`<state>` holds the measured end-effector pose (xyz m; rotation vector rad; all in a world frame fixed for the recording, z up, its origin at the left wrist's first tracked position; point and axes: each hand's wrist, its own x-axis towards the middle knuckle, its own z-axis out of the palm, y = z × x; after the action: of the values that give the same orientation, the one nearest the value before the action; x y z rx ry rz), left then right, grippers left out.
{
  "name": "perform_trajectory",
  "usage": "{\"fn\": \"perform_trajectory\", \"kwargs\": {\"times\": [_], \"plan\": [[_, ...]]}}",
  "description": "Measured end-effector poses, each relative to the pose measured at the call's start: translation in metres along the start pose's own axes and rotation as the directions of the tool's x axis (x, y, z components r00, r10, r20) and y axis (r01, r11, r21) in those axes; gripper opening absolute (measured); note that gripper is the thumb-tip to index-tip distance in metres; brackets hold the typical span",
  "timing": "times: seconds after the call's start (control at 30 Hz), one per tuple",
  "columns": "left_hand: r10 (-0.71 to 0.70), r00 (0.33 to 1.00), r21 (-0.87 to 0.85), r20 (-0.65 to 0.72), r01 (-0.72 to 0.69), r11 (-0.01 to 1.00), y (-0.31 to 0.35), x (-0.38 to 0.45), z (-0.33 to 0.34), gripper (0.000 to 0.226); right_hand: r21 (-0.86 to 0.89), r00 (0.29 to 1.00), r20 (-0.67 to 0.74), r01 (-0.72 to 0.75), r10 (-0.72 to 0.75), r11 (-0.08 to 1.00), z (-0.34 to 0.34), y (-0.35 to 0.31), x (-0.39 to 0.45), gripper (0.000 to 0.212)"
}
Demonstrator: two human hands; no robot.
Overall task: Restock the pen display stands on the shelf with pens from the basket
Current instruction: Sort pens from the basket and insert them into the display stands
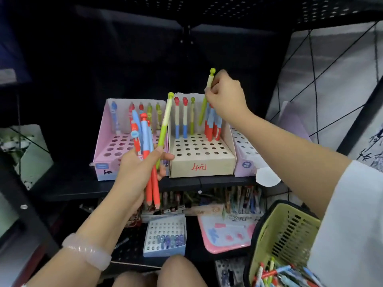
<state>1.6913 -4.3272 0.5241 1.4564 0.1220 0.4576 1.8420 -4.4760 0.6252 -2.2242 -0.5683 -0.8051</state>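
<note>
My left hand (137, 169) grips a bunch of pens (149, 146), red, blue and one green, in front of the pink display stand (101, 160). My right hand (227, 96) pinches a green pen (206, 98) near its top, its tip down over the back right of the beige cardboard stand (202, 165). That stand holds a few pens in its back row and a red and blue cluster at the right. The green basket (267, 241) at the lower right holds several loose pens.
A third, pale purple stand (245, 160) sits right of the beige one on the black shelf (186, 182). Below the shelf lie a small white stand with blue pens (165, 237), a pink tray (226, 237) and more pen packs. A dark frame post stands at the left.
</note>
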Motion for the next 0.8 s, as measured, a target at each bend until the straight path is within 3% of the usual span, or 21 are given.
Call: {"fn": "perform_trajectory", "kwargs": {"times": [0.2, 0.4, 0.7, 0.8], "plan": [[-0.015, 1.0, -0.028, 0.011, 0.016, 0.999, -0.002, 0.009, 0.0, 0.015, -0.06, 0.991, 0.124, -0.038, 0.045, 0.997, 0.012, 0.014, 0.016, 0.017], [-0.038, 0.999, -0.027, 0.026, 0.039, 0.999, -0.008, 0.013, 0.002, 0.026, -0.133, 0.974, 0.216, -0.043, 0.071, 0.99, 0.017, 0.018, 0.021, 0.018], [-0.048, 0.998, -0.05, 0.047, 0.051, 0.997, -0.008, 0.01, 0.005, 0.026, -0.204, 0.948, 0.293, -0.063, 0.122, 0.977, 0.018, 0.019, 0.026, 0.014], [-0.049, 0.998, -0.058, 0.045, 0.052, 0.997, -0.006, 0.008, 0.006, 0.023, -0.135, 0.926, 0.346, -0.113, 0.153, 0.984, 0.018, 0.018, 0.029, 0.024]]}}
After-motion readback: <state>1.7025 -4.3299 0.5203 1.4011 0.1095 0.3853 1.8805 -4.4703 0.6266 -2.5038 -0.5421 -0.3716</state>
